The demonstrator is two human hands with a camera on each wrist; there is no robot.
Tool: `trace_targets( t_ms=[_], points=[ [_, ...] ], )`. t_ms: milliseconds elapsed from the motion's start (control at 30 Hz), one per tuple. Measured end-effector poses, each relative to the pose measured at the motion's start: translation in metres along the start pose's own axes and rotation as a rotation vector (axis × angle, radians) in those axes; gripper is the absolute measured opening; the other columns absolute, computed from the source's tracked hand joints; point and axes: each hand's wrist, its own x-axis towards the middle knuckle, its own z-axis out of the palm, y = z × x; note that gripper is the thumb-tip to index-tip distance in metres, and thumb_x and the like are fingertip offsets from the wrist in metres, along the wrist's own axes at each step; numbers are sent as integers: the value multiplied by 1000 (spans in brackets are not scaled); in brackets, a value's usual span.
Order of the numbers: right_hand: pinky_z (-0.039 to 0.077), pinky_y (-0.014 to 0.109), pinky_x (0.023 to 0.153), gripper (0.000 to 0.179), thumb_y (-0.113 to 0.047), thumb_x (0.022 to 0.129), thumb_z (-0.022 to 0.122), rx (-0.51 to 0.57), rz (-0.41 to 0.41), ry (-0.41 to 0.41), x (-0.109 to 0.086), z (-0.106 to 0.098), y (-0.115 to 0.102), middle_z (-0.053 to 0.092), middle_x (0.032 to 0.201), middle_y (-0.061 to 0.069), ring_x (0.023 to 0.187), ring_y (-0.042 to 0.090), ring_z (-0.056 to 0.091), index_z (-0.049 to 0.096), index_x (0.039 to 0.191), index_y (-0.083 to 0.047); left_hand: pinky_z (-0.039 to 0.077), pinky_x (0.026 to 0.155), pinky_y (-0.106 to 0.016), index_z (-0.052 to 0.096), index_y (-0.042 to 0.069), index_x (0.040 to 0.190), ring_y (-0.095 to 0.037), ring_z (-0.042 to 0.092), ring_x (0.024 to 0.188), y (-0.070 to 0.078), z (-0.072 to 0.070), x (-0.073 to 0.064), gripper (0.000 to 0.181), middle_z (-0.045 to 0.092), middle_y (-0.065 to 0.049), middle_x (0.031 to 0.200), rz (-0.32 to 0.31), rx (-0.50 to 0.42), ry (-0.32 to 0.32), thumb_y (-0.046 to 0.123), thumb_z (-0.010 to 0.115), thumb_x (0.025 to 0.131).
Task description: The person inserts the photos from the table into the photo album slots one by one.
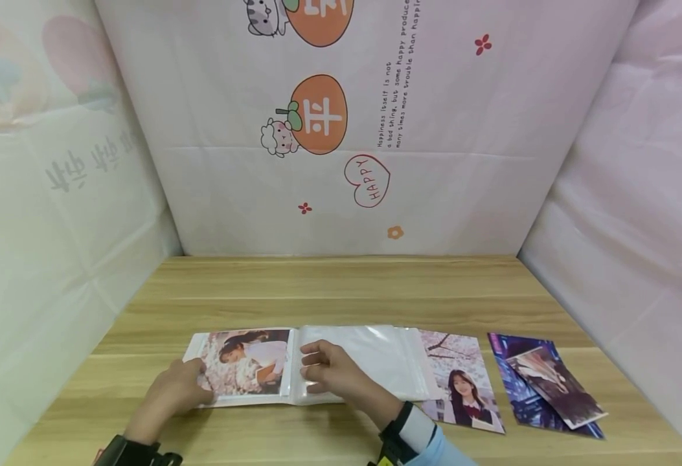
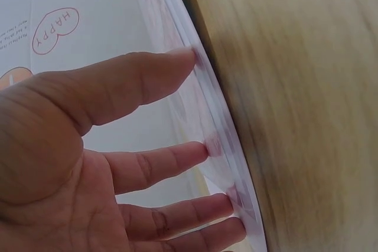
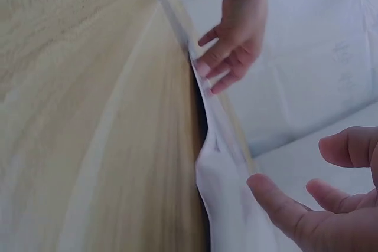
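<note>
A photo album lies spread on the table with clear sleeves. Its left page holds a photo of a person among pale blossoms; the right sleeve looks white. My left hand rests its fingertips on the album's left edge, fingers fairly straight in the left wrist view, where the album's edge runs beneath them. Just right of the spine my right hand is over the album with loosely bent fingers and nothing between them. In the right wrist view its fingertips appear apart from the pages.
A photo of a person in a dark jacket under blossoms lies against the album's right side, partly hidden by it. Farther right, a dark photo overlaps a blue-purple card on the wooden table. Printed cloth walls the back and sides.
</note>
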Motion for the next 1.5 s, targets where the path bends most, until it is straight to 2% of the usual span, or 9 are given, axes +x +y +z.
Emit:
trace_targets(
  t_ms=[267,500,667,867,967,1067,1167,1300,1500],
  points=[
    [52,42,75,38,-5,88,58,-122,-64,92,-13,-42,-6,51,113,24,96,25,56,47,122,9,43,62,-43,60,-3,99,-27,49,74,-4,2,2,49,53,-17,86,6,3,9,23,74,60],
    [51,37,63,33,-3,85,61,-359,-50,308,-29,-87,-5,58,102,19,86,24,57,53,116,7,42,62,-42,59,-2,98,-27,48,73,-4,2,2,47,52,-15,85,3,-4,8,22,74,60],
    [51,39,68,33,-3,83,63,-491,3,427,-45,-121,2,58,104,20,93,31,56,55,114,7,43,62,-43,59,-2,99,-27,48,74,-1,1,1,48,52,-16,86,3,-12,8,22,74,60],
    [49,41,74,38,-8,83,61,-629,72,466,-62,-154,10,56,109,24,98,35,54,52,115,8,42,63,-43,59,-2,99,-27,48,75,0,0,1,47,52,-15,86,0,-8,5,22,74,61],
    [49,35,54,43,-10,81,59,-705,142,484,-69,-166,11,57,101,22,70,28,58,50,119,7,43,63,-44,59,-3,100,-28,48,75,-1,0,1,48,53,-16,87,-6,-8,1,21,74,62],
    [44,33,49,48,-11,76,60,-849,150,504,-74,-176,11,56,97,23,51,21,51,50,118,10,43,64,-44,59,-3,100,-28,48,76,-1,1,0,48,53,-16,88,-9,-7,-2,22,75,62],
    [45,37,59,51,-13,75,62,-913,169,519,-78,-184,12,56,92,24,52,24,53,49,118,11,42,63,-43,60,-3,100,-27,48,75,-1,0,0,48,52,-15,87,-7,-9,1,22,75,61],
    [45,47,70,55,-15,74,67,-982,192,529,-81,-192,15,57,89,24,72,32,55,49,117,14,42,63,-43,60,-3,100,-28,48,75,0,0,0,49,52,-16,87,-8,-12,1,22,75,61],
    [45,50,71,69,-27,70,76,-1052,233,538,-88,-201,22,59,93,25,81,35,56,47,117,15,43,64,-44,60,-4,100,-28,48,76,0,-1,0,49,53,-16,87,-8,-4,-7,22,75,62]
  ],
)
